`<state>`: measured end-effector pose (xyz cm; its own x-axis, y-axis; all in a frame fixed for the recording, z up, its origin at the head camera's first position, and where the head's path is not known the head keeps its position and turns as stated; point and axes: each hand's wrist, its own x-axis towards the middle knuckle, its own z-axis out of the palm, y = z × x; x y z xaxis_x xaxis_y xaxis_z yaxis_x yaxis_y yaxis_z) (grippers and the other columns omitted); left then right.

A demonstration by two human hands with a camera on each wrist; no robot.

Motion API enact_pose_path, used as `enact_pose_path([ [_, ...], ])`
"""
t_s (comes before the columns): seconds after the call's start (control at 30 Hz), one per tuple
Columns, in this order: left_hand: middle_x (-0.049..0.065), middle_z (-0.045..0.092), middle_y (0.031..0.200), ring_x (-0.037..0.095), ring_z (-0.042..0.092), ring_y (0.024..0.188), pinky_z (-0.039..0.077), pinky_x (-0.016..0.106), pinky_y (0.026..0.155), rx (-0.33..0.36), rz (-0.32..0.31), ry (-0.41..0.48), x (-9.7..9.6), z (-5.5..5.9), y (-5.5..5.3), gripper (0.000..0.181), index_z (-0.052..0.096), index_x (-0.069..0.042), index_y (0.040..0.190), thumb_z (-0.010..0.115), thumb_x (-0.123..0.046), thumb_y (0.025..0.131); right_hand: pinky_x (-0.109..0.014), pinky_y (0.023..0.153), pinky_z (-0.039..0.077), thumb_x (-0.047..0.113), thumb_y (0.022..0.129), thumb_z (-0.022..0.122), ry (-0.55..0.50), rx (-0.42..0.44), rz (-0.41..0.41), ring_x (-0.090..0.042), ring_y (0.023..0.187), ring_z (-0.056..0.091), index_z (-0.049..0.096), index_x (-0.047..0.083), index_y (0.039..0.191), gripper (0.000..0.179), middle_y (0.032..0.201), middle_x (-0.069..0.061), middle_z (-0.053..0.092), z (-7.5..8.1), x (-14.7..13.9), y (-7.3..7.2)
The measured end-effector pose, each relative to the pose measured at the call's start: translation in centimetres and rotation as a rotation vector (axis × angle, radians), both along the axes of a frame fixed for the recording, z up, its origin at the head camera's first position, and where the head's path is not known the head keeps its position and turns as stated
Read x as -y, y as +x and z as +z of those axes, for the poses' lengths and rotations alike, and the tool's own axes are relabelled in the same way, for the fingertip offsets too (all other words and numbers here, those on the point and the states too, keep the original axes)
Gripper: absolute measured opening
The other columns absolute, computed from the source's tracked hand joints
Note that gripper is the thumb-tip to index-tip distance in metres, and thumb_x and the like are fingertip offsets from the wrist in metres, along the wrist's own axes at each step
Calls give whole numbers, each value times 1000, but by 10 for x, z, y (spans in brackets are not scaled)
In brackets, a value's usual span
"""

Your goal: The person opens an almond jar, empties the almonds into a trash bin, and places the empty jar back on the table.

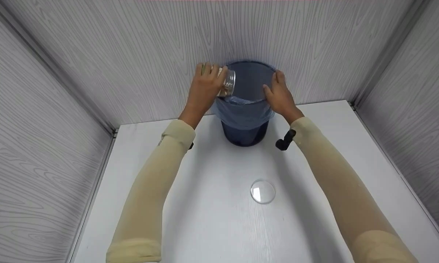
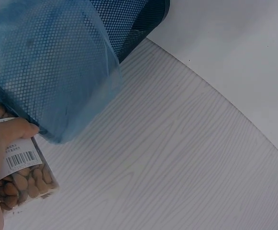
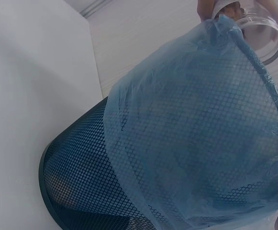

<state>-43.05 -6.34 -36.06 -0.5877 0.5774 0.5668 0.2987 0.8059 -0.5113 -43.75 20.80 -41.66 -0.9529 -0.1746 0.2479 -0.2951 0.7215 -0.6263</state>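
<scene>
Left hand (image 1: 206, 87), upper middle of the head frame, has its fingers wrapped over a clear jar (image 1: 230, 83), thumb pressed across the label (image 2: 21, 158) in the left wrist view. Jar is tipped on its side, mouth pointing right at the left part of the bin's rim; can't tell if glass touches rim. Brown nuts (image 2: 20, 182) sit inside, lower left of the left wrist frame (barcode on the white label is visible, digits too blurry to read). Right hand (image 1: 280, 95) is clamped on the right side of the rim, thumb over the opening, fingers along the edge; only a sliver of it shows at the right edge of its own wrist view. Blue mesh bin (image 1: 244, 136) stands upright on the white table (image 1: 219, 226), near the back panel (image 1: 150, 54). Translucent blue liner (image 1: 243, 116) is folded over the rim, covering the upper wall. Clear round disc (image 1: 263, 191) lies flat, just below centre of the head frame, well apart from both hands.
</scene>
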Motion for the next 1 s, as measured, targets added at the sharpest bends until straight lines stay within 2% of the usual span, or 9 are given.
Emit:
enact_pose_path([
  [0.13,14,61,123,34,58,115,44,49,99,-22,4,-27,-1,0,-1,42,54,-11,137,62,-2,96,-44,124,15,38,109,30,8,15,-2,-31,155,3,0,-10,156,74,167,-20,-10,0,0,0],
  [0.37,14,63,121,33,59,114,45,48,98,-34,-9,-23,-3,0,-3,33,56,-12,134,54,-3,102,-44,125,14,42,109,29,14,20,-8,-30,155,1,0,-9,157,76,168,-19,-11,0,-1,-1],
  [0.47,14,62,122,34,59,114,45,48,99,-26,-14,-29,-3,0,-3,35,56,-11,134,55,-1,101,-44,125,14,42,109,29,10,22,-9,-30,155,0,0,-9,157,76,168,-19,-10,-1,-1,-1],
  [0.57,15,62,122,34,58,115,45,48,99,-13,-20,-33,-3,1,-3,37,55,-11,134,64,-11,99,-44,125,14,41,109,29,10,20,-6,-29,155,0,0,-9,157,76,168,-19,-10,-1,0,-1],
  [0.67,15,62,122,35,58,116,45,49,100,-5,-26,-29,-3,2,-2,39,55,-11,135,67,-14,97,-43,125,14,41,109,30,12,17,-6,-29,155,-1,0,-10,156,75,168,-19,-10,-1,-1,-1],
  [0.8,15,62,121,35,59,115,44,49,101,-9,-38,-19,-4,2,-3,38,54,-10,134,62,-2,97,-42,125,13,39,109,30,10,12,-7,-29,155,0,0,-10,156,75,168,-19,-10,0,-2,-1],
  [1.0,15,62,122,35,58,116,44,50,103,-11,-37,-29,-6,3,-5,39,54,-10,134,59,1,97,-43,125,14,37,109,31,2,13,-4,-29,155,1,0,-10,156,74,168,-19,-10,2,-2,0],
])
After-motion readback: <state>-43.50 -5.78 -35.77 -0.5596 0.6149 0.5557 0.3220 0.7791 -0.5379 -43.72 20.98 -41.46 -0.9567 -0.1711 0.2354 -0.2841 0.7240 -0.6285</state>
